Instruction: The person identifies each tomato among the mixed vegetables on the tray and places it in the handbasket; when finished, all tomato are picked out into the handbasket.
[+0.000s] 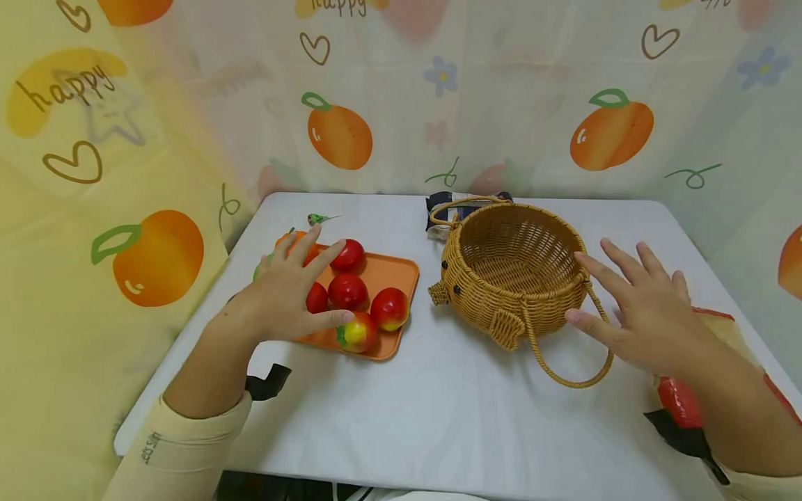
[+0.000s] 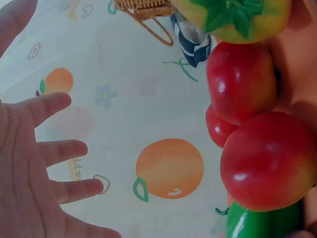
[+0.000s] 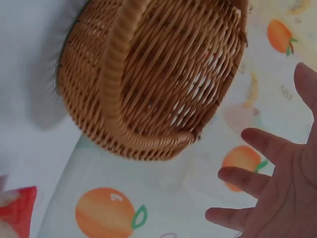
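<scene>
My left hand (image 1: 276, 296) hovers with spread fingers over an orange tray (image 1: 410, 271), holding nothing. Several red toy fruits lie on the tray, among them a shiny red apple (image 1: 348, 291) and a red-and-yellow fruit with a green star-shaped top (image 1: 358, 332). A green, smooth item (image 2: 265, 220) shows beside them in the left wrist view. The woven basket (image 1: 495, 306), with a pig-like snout and eyes, stands upright right of the tray. Its inside appears bare. Beside its right rim, my right hand (image 1: 645, 309) is spread, apart from the wicker in the right wrist view.
Behind the basket lies a navy-and-white bundle (image 1: 438, 209). A red-and-cream packet (image 1: 679, 402) lies partly under the right forearm. A small green item (image 1: 316, 218) sits behind the tray. One looped basket handle (image 1: 579, 384) hangs toward the front; a printed curtain backs the white table.
</scene>
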Demonstrator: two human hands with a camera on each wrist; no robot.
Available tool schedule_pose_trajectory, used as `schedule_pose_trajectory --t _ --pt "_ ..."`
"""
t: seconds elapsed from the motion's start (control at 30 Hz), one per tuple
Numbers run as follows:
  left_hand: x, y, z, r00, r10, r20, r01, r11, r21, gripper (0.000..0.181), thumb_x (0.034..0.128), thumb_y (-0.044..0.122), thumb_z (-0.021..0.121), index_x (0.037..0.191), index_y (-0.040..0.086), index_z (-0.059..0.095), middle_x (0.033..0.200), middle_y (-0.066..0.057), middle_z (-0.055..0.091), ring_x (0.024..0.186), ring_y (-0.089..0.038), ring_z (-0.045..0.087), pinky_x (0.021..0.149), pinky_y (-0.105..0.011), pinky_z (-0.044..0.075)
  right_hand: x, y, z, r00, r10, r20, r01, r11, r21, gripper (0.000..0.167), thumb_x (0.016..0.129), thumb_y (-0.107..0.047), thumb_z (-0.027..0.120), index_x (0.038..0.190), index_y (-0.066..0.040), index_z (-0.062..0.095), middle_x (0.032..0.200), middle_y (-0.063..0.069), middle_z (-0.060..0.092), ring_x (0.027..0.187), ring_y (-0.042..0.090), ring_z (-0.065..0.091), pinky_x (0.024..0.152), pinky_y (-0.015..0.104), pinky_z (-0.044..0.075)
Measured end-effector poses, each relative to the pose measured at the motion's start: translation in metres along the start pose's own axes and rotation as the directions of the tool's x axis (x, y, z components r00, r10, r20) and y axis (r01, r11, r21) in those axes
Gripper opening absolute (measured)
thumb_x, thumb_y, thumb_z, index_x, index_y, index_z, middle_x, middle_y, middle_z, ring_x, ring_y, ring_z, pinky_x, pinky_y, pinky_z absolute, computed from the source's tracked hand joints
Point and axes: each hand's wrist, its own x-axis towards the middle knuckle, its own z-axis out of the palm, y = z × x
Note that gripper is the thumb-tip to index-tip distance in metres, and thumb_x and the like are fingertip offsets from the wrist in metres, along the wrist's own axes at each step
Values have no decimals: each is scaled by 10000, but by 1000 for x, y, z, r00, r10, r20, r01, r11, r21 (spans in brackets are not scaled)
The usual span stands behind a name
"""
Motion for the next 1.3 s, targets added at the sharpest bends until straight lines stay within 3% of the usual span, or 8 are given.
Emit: schedule_pose_trajectory --t 0.27,0.5,0.63,0.8,1.0,1.3 --pt "3 4 11 997 30 67 -27 998 -50 1046 818 730 684 1646 315 199 1725 -108 63 1524 -482 162 1029 -758 396 8 -24 7 997 -73 -33 76 994 73 799 903 -530 732 1580 -271 397 1667 156 284 1524 557 96 1010 902 128" --pt "7 9 20 989 90 115 -81 993 -82 927 865 590 736 1621 268 307 1682 -123 248 1526 -431 237 1085 -638 437 17 -41 16 988 -147 -41 150 985 82 689 881 -490 769 1464 -192 556 1560 214 439 1454 573 264 1113 762 243" --pt "9 12 27 981 121 152 -114 992 -54 831 901 512 737 1583 180 399 1631 -145 357 1501 -410 320 1139 -591 404 17 -46 21 990 -144 5 143 987 75 639 883 -465 774 1420 -165 602 1501 211 509 1432 547 324 1127 736 269" --pt "10 14 34 972 133 196 -129 991 -30 685 906 410 764 1490 133 534 1523 -129 497 1432 -371 437 1108 -550 457 16 -49 24 990 -139 26 138 989 54 612 895 -441 767 1400 -130 619 1424 212 578 1407 519 374 1122 724 305" --pt "10 15 42 960 177 217 -168 984 -60 562 881 331 804 1379 126 644 1375 -97 610 1288 -311 563 1010 -468 552 18 -55 25 991 -130 9 130 991 4 578 903 -424 759 1371 -108 637 1359 218 618 1364 485 437 1089 696 383" --pt "10 15 51 956 211 205 -195 976 -95 503 862 303 833 1320 144 699 1300 -77 654 1226 -270 600 986 -435 568 17 -55 28 989 -138 -49 137 990 -12 500 886 -391 778 1281 -96 693 1253 173 668 1226 392 551 985 618 500"
